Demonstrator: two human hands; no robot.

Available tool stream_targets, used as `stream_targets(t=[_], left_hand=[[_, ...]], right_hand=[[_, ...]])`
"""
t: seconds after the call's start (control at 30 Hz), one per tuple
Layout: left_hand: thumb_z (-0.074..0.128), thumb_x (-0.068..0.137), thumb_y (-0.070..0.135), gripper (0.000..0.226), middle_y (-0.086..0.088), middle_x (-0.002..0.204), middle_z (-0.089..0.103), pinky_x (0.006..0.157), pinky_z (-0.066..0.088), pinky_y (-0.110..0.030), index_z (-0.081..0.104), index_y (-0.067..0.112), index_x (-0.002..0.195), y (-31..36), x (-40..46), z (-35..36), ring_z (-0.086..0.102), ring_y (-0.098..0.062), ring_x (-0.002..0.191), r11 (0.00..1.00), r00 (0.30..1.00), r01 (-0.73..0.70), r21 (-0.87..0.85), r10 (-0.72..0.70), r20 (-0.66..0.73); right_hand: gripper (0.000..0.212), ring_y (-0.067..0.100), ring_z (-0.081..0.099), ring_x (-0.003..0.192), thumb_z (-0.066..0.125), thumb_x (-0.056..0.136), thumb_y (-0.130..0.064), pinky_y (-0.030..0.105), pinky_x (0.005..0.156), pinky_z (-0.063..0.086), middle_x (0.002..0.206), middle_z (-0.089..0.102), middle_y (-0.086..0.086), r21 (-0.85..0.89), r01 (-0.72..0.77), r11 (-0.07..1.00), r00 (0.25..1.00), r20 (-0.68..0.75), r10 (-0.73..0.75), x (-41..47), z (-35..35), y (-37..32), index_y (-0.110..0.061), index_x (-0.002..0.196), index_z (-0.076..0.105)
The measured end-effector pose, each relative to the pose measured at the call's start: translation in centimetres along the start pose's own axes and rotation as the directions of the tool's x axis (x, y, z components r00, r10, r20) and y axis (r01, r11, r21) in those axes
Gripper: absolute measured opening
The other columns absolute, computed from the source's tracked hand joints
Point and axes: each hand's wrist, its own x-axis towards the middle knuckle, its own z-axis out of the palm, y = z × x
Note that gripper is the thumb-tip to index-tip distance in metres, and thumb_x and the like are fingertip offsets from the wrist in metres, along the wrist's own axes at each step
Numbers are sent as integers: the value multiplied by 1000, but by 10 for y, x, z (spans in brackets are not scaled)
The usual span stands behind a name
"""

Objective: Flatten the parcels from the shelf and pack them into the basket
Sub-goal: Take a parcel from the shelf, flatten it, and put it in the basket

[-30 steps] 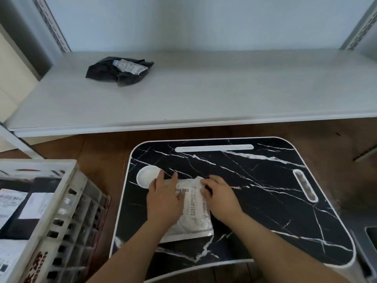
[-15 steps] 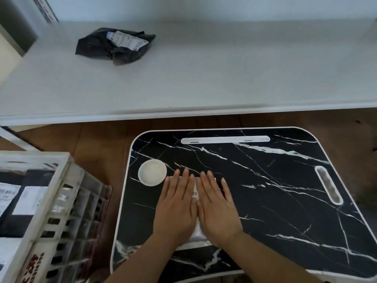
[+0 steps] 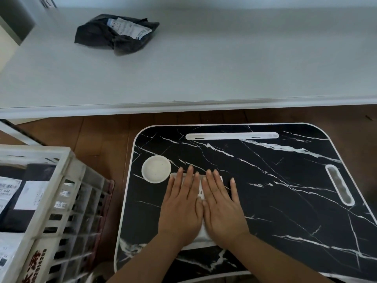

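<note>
Both palms flat, fingers straight: left hand [image 3: 181,205] and right hand [image 3: 221,207] press white parcel [image 3: 201,235] onto lap desk [image 3: 265,180] at 7 o'clock; looks light, soft, slick poly, so best pinched by near edge, then into basket [image 3: 67,160] at 9 o'clock.

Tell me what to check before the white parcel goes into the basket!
1. Both hands flat on the white parcel: ok; left hand and right hand press it with straight fingers.
2. Parcel fully flat: cannot tell, the hands cover most of it.
3. Parcel lying on the marble tray table: ok.
4. Basket close by on the left: ok.
5. Room left in the basket: cannot tell, parcels already lie inside.
6. Shelf emptied: not ok, a crumpled black parcel remains.
</note>
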Motion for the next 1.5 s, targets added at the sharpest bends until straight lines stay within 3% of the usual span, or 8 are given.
stream_targets(t=[0.5,0.77,0.93,1.03,1.13,1.3,1.43,1.5], left_hand=[[28,95,35,56,-4,156,28,113,19,-43,38,14,146,2,1,-2,14,-30,147,1000,1000,14,6,-14,0],[24,96,36,56,-6,157,26,115,14,-44,31,15,148,1,1,-5,13,-28,147,1000,999,13,20,-14,44],[6,100,48,62,-7,161,3,116,7,-43,13,18,153,-14,-12,-9,-3,-26,148,995,992,-93,27,90,94],[8,95,65,74,-9,161,-7,115,7,-44,1,19,153,-24,-23,-12,-8,-26,148,991,980,-115,71,102,171],[-1,73,88,99,-5,152,-38,118,-6,-45,-33,25,142,-25,-22,-22,-33,-24,141,986,942,-147,78,116,317],[-7,54,93,111,-5,140,-54,118,-12,-48,-54,23,125,-18,-18,-35,-45,-26,132,980,900,-138,142,64,431],[4,57,93,112,-4,138,-55,117,-11,-49,-56,25,121,-14,-17,-36,-45,-27,132,978,881,-128,163,37,472],[3,55,94,111,-3,137,-56,117,-11,-49,-58,25,118,-13,-17,-37,-45,-27,132,979,883,-119,167,28,468]], right_hand=[[53,14,23,145,27,99,-34,56,110,14,156,31,-3,21,-27,999,1000,-2,28,0,-1,1,-18,148,36],[55,20,16,148,20,102,-36,61,109,7,160,19,3,-52,-7,999,998,60,10,0,-4,1,-14,152,24],[57,19,7,149,17,101,-40,65,107,4,162,10,3,-52,-7,999,989,150,15,1,-7,2,-14,152,15],[61,13,-25,144,2,100,-50,66,107,-13,158,-24,-3,-25,15,1000,975,223,-9,3,-15,3,-21,153,-7],[69,13,-45,133,-7,84,-69,67,104,-22,145,-49,-6,-3,62,998,931,361,-57,4,-31,3,-38,142,-27],[78,16,-46,132,-9,77,-76,73,101,-18,141,-52,-8,-50,87,995,905,422,-58,6,-37,1,-39,142,-26],[83,23,-48,131,-35,60,-75,76,97,-17,134,-58,-5,-129,96,987,884,466,-25,7,-35,-5,-38,135,-36],[84,23,-51,129,-24,63,-77,76,98,-16,134,-58,-8,-91,113,989,871,489,-55,5,-37,-2,-38,136,-35]])
